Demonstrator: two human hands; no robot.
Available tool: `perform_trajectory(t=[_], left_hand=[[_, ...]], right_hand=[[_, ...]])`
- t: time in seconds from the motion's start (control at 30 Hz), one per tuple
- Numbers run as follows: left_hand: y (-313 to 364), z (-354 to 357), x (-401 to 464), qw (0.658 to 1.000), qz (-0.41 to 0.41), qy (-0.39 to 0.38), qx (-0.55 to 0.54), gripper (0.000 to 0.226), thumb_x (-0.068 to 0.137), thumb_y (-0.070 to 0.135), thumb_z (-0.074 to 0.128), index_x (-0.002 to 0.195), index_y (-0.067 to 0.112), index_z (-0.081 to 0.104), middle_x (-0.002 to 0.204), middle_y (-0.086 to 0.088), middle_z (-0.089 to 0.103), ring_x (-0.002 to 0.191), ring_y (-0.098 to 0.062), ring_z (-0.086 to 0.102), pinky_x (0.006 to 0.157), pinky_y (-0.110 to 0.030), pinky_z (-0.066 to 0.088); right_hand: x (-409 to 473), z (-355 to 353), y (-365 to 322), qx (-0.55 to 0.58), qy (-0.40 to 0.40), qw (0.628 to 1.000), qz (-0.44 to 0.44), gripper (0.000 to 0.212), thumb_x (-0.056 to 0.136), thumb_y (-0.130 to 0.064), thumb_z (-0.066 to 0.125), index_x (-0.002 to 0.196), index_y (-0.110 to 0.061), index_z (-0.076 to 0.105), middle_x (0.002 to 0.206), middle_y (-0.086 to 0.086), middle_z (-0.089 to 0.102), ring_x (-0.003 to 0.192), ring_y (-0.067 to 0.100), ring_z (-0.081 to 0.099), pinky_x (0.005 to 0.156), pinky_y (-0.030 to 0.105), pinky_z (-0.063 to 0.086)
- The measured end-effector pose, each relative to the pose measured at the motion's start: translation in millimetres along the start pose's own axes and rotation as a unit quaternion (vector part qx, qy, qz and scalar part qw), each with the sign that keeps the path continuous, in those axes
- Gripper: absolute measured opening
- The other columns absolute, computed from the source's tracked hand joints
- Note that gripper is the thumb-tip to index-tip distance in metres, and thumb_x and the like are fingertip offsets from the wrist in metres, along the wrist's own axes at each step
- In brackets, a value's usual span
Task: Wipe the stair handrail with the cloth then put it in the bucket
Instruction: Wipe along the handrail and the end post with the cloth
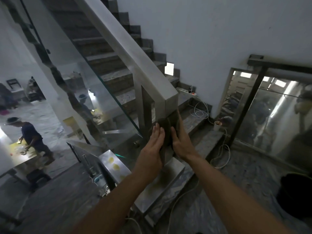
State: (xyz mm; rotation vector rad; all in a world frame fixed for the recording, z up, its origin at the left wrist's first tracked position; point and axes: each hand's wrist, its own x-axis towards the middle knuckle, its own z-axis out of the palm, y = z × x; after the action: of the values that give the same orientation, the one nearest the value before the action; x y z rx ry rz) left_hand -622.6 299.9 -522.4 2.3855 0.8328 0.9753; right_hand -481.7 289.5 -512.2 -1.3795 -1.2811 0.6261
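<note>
The steel handrail (pixel 128 53) runs down from the upper left and ends in a vertical post at the foot of the stairs. A dark cloth (pixel 166 130) is wrapped around that post. My left hand (pixel 154 146) presses flat on the cloth from the left, fingers straight and together. My right hand (pixel 181 141) presses on it from the right. Both hands squeeze the cloth against the post. A dark bucket (pixel 295 195) stands on the floor at the lower right, partly cut off by the frame edge.
A glass panel (pixel 94 92) fills the space under the rail. White cables (pixel 221 154) trail over the bottom steps and floor, near a power strip (pixel 187 92) and a cup (pixel 217 125). Glass doors (pixel 270 112) stand at the right. A person (pixel 32 139) works at the left.
</note>
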Motion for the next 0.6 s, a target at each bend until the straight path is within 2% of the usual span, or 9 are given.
perform_trajectory(t=[0.07, 0.17, 0.2, 0.3, 0.43, 0.5, 0.57, 0.6], left_hand=[[-3, 3, -9, 0.998, -0.028, -0.049, 0.017, 0.074, 0.089, -0.006, 0.048, 0.143, 0.019, 0.004, 0.154, 0.004, -0.006, 0.146, -0.016, 0.004, 0.119, -0.037, 0.024], [-2, 8, -14, 0.993, -0.059, -0.086, 0.05, 0.082, 0.088, -0.009, 0.047, 0.146, 0.022, -0.001, 0.153, 0.009, -0.014, 0.147, -0.015, 0.003, 0.119, -0.033, 0.023], [-2, 10, -15, 0.99, -0.075, -0.103, 0.058, 0.083, 0.087, -0.009, 0.047, 0.149, 0.02, -0.001, 0.154, 0.009, -0.015, 0.148, -0.016, 0.004, 0.119, -0.033, 0.023], [-1, 21, -20, 0.968, -0.135, -0.185, 0.099, 0.084, 0.087, -0.005, 0.049, 0.152, 0.016, 0.001, 0.16, 0.0, -0.015, 0.149, -0.023, 0.012, 0.118, -0.033, 0.024], [-5, 48, -31, 0.928, -0.182, -0.275, 0.172, 0.079, 0.09, 0.006, 0.055, 0.151, 0.006, 0.005, 0.161, -0.015, -0.006, 0.147, -0.029, 0.016, 0.117, -0.037, 0.025], [-8, 60, -36, 0.915, -0.199, -0.301, 0.18, 0.074, 0.092, 0.008, 0.053, 0.15, 0.003, 0.007, 0.16, -0.019, 0.0, 0.148, -0.032, 0.012, 0.118, -0.039, 0.021], [-12, 65, -41, 0.908, -0.211, -0.313, 0.184, 0.07, 0.094, 0.011, 0.05, 0.15, 0.003, 0.008, 0.16, -0.02, 0.003, 0.148, -0.034, 0.008, 0.119, -0.042, 0.018], [-13, 66, -44, 0.904, -0.217, -0.317, 0.186, 0.07, 0.095, 0.012, 0.05, 0.15, 0.003, 0.008, 0.16, -0.02, 0.004, 0.148, -0.034, 0.007, 0.12, -0.044, 0.016]], right_hand=[[-6, 2, 11, -0.037, -0.01, 0.999, 0.018, 0.059, 0.1, -0.03, 0.036, 0.152, -0.027, 0.009, 0.145, 0.0, 0.041, 0.123, 0.008, 0.043, 0.108, 0.034, 0.037], [-8, 1, 19, -0.073, -0.029, 0.996, 0.033, 0.059, 0.1, -0.025, 0.038, 0.152, -0.026, 0.008, 0.143, 0.002, 0.045, 0.123, 0.009, 0.043, 0.101, 0.019, 0.035], [-8, 1, 24, -0.082, -0.035, 0.995, 0.044, 0.059, 0.1, -0.023, 0.039, 0.151, -0.026, 0.01, 0.142, 0.001, 0.045, 0.124, 0.01, 0.044, 0.101, 0.018, 0.036], [-15, 4, 42, -0.11, -0.046, 0.989, 0.09, 0.062, 0.098, -0.021, 0.042, 0.151, -0.026, 0.01, 0.151, 0.005, 0.039, 0.137, 0.021, 0.038, 0.113, 0.038, 0.031], [-28, 11, 73, -0.178, -0.083, 0.965, 0.175, 0.059, 0.093, -0.03, 0.045, 0.144, -0.038, 0.016, 0.143, 0.003, 0.046, 0.126, 0.027, 0.049, 0.103, 0.041, 0.039], [-32, 13, 89, -0.252, -0.115, 0.941, 0.197, 0.066, 0.092, -0.032, 0.045, 0.148, -0.032, 0.011, 0.156, 0.004, 0.029, 0.139, 0.029, 0.032, 0.11, 0.048, 0.032], [-33, 14, 98, -0.327, -0.136, 0.913, 0.203, 0.068, 0.095, -0.038, 0.038, 0.152, -0.023, 0.004, 0.162, 0.003, 0.004, 0.148, 0.027, 0.001, 0.118, 0.052, 0.013], [-34, 13, 100, -0.357, -0.149, 0.899, 0.207, 0.068, 0.097, -0.042, 0.033, 0.153, -0.021, 0.001, 0.162, 0.003, -0.004, 0.148, 0.027, -0.009, 0.118, 0.053, 0.005]])
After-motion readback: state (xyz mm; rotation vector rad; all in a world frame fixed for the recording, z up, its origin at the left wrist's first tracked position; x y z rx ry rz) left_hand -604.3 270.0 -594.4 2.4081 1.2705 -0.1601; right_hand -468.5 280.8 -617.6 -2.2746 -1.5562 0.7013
